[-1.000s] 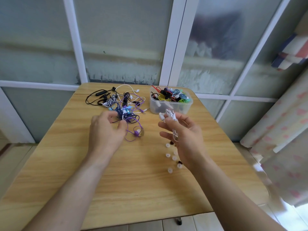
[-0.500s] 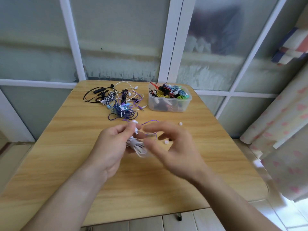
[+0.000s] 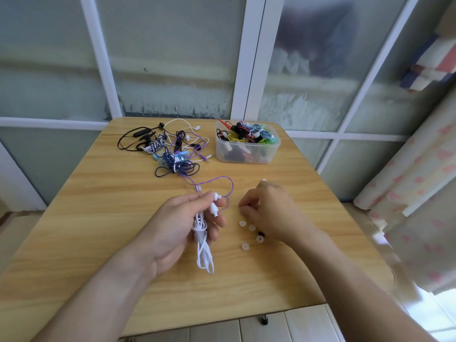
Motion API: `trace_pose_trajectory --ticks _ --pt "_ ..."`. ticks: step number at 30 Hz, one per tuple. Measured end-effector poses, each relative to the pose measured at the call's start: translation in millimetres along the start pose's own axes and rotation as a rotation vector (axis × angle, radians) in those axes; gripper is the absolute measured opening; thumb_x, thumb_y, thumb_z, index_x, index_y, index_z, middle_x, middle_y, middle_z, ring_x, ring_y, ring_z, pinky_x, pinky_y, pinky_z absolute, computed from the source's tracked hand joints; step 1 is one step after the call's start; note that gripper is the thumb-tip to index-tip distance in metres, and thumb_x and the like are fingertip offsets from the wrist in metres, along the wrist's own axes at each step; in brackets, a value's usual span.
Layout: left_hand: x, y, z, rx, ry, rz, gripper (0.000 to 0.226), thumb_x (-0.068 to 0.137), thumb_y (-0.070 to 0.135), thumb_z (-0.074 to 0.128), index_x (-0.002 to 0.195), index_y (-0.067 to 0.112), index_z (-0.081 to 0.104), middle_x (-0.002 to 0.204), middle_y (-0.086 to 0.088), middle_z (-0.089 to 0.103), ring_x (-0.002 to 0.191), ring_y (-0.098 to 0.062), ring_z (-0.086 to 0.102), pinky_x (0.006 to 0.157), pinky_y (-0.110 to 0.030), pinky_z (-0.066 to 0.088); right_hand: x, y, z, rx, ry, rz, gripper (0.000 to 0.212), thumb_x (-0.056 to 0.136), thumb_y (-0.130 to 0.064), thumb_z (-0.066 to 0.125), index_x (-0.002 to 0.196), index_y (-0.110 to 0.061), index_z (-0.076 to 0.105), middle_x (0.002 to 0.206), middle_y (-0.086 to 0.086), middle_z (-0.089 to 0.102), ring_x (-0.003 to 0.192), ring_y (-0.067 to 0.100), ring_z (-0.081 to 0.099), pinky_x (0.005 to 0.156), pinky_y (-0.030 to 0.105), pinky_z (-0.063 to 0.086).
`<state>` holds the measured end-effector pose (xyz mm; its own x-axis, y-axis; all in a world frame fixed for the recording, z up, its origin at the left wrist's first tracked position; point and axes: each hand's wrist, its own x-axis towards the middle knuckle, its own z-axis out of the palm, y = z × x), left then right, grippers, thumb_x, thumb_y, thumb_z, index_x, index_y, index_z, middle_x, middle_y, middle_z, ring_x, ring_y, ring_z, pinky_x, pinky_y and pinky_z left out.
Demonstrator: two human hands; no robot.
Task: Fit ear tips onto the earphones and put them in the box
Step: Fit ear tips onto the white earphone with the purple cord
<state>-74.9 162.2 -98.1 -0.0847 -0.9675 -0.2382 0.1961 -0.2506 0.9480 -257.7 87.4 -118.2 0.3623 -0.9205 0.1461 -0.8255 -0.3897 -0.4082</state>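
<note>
While the box already holds many finished sets, a tangled pile waits.
Left hand grips white earphones; right hand, fingers curled, reaches among loose ear tips on the tabletop.

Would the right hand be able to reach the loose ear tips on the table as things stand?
Probably yes: the right hand hovers curled just above the ear tips, which lie beside its fingers on the bare table with nothing between them.

Head camera looks forward and down, close above the table.
</note>
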Motion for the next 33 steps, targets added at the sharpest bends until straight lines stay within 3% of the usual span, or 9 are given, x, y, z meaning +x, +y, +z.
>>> trace_pose_trajectory --ticks 3,5,9,12,15,21,26,31,33 --pt "0 -1 3 -0.005 -0.004 0.003 0.029 0.096 0.026 0.051 0.103 0.0 0.064 0.071 -0.009 0.064 0.052 -0.022 0.049 0.052 -0.026 0.041 -3 -5 -5 0.059 0.075 -0.022 0.007 0.084 -0.02 0.068 0.086 -0.024 0.073 0.087 -0.004 0.059 0.077 0.008 0.053 0.068 0.009 0.038" --pt "0 -2 4 0.0 -0.003 0.014 0.029 0.096 0.025 0.05 0.104 0.002 0.065 0.076 -0.011 0.067 0.053 -0.021 0.051 0.053 -0.027 0.041 -8 -12 -11 0.198 0.159 -0.013 0.004 0.086 -0.021 0.069 0.084 -0.024 0.072 0.084 -0.01 0.065 0.074 0.004 0.058 0.066 0.007 0.039" --pt "2 -5 3 0.025 0.012 0.069 0.025 0.099 0.022 0.047 0.107 0.005 0.064 0.09 -0.014 0.073 0.059 -0.022 0.058 0.055 -0.029 0.04 -17 -27 -18 0.745 0.148 0.038 0.005 0.084 -0.013 0.075 0.088 -0.015 0.073 0.076 -0.004 0.074 0.07 0.008 0.07 0.065 0.018 0.051" --pt "2 -6 3 0.064 0.015 0.125 0.025 0.101 0.02 0.044 0.109 0.006 0.063 0.091 -0.013 0.074 0.059 -0.021 0.059 0.052 -0.026 0.041 -20 -31 -16 0.906 0.124 0.023 0.017 0.082 -0.011 0.078 0.098 -0.012 0.072 0.078 -0.002 0.074 0.069 0.009 0.067 0.064 0.024 0.051" --pt "1 -7 4 0.091 0.019 0.178 0.023 0.102 0.017 0.043 0.108 0.006 0.062 0.087 -0.013 0.073 0.057 -0.02 0.059 0.049 -0.023 0.041 -21 -33 -12 0.983 0.096 0.031 0.019 0.079 -0.011 0.078 0.098 -0.008 0.074 0.077 -0.002 0.074 0.064 0.007 0.06 0.063 0.022 0.05" --pt "1 -7 5 0.106 0.065 0.247 0.019 0.102 0.014 0.042 0.106 0.0 0.054 0.08 -0.014 0.073 0.051 -0.024 0.057 0.045 -0.026 0.038 -22 -37 -7 1.056 0.074 0.046 0.028 0.071 -0.016 0.08 0.095 -0.004 0.074 0.087 0.015 0.075 0.07 0.014 0.064 0.068 0.025 0.053" --pt "-1 -5 1 0.18 0.035 0.247 0.012 0.101 0.014 0.046 0.097 0.005 0.053 0.079 -0.016 0.073 0.048 -0.024 0.055 0.045 -0.027 0.037 -25 -39 -8 1.151 0.052 0.059 0.029 0.064 -0.013 0.08 0.09 -0.005 0.073 0.08 0.007 0.075 0.074 0.015 0.069 0.069 0.024 0.056" --pt "-2 -7 0 0.203 0.043 0.241 0.013 0.1 0.015 0.048 0.095 0.005 0.054 0.078 -0.016 0.074 0.048 -0.022 0.054 0.045 -0.027 0.037 -26 -41 -9 1.171 0.02 0.039 0.02 0.07 -0.001 0.079 0.089 -0.001 0.072 0.076 0.011 0.074 0.068 0.018 0.068 0.067 0.025 0.056" --pt "-2 -6 0 0.199 0.045 0.244 0.013 0.1 0.014 0.048 0.092 0.007 0.054 0.078 -0.016 0.073 0.048 -0.023 0.054 0.045 -0.028 0.036 -26 -40 -11 1.178 -0.001 0.027 0.02 0.072 -0.006 0.077 0.09 0.0 0.072 0.075 0.014 0.073 0.069 0.02 0.067 0.069 0.026 0.057"
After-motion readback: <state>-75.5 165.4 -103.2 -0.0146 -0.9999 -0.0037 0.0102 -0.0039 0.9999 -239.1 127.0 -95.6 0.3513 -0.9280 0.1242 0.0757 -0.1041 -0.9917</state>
